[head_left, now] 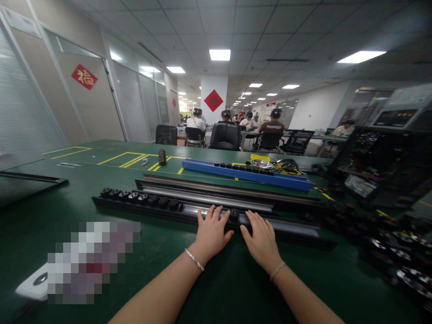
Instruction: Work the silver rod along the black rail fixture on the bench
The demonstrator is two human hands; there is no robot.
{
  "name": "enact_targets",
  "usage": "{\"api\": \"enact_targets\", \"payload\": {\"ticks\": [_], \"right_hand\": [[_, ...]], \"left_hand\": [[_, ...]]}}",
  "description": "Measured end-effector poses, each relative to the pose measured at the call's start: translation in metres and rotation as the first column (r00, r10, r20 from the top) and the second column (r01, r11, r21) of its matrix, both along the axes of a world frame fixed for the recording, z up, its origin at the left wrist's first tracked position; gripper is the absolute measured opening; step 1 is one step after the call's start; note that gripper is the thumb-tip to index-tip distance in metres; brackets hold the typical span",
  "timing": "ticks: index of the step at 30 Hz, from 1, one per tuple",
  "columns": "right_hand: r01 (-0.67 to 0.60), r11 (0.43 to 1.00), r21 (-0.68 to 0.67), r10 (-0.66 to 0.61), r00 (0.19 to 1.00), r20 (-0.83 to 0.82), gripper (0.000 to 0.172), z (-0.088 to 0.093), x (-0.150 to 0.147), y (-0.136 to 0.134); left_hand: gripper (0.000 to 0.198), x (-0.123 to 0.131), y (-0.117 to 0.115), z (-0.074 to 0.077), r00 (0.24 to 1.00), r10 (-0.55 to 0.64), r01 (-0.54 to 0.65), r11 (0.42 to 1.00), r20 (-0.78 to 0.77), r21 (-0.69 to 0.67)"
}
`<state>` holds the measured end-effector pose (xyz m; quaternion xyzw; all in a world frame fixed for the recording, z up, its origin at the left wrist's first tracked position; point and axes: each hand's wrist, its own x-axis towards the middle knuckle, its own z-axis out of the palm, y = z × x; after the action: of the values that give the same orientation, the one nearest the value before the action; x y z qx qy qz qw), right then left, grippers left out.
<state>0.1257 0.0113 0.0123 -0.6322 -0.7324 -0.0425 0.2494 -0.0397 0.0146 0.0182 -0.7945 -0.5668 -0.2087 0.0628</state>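
Observation:
My left hand (pixel 212 234) lies over a long black rail (pixel 293 227), fingers spread and its wrist wearing a pale bracelet. Across a small gap, my right hand (pixel 261 236) rests over the same rail with its fingers stretched out. Between the two hands a small black block (pixel 234 216) sits in the rail's channel; whether the fingertips touch it I cannot tell. Several similar blocks (pixel 153 199), some with silvery tops, stand in a row at the rail's left end. Just behind runs another rail (pixel 216 198) with a shiny metal face.
Farther back lies a blue rail (pixel 202 168) carrying several black blocks, near a metal dish (pixel 261 164). A short dark block strip (pixel 162 157) stands left of it. Dark metal parts (pixel 401 252) pile up at right. A partly blurred white object (pixel 33 283) lies front left.

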Motion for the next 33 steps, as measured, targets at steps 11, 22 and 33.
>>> {"api": "enact_targets", "payload": {"ticks": [11, 22, 33], "right_hand": [[0.09, 0.995, -0.036, -0.094, 0.988, -0.124, 0.048, 0.009, -0.029, 0.013], [0.159, 0.987, 0.002, -0.158, 0.981, -0.114, 0.034, 0.017, -0.032, 0.021], [0.15, 0.984, 0.095, -0.145, 0.988, -0.062, 0.033, 0.012, -0.014, 0.02]], "left_hand": [[0.049, 0.007, -0.001, -0.002, 1.0, 0.012, -0.012, 1.0, 0.007, 0.026], [0.056, 0.008, -0.004, -0.001, 1.0, 0.018, -0.018, 1.0, -0.008, -0.014], [0.055, 0.006, -0.005, 0.0, 0.999, 0.028, -0.028, 1.0, 0.023, -0.007]]}}
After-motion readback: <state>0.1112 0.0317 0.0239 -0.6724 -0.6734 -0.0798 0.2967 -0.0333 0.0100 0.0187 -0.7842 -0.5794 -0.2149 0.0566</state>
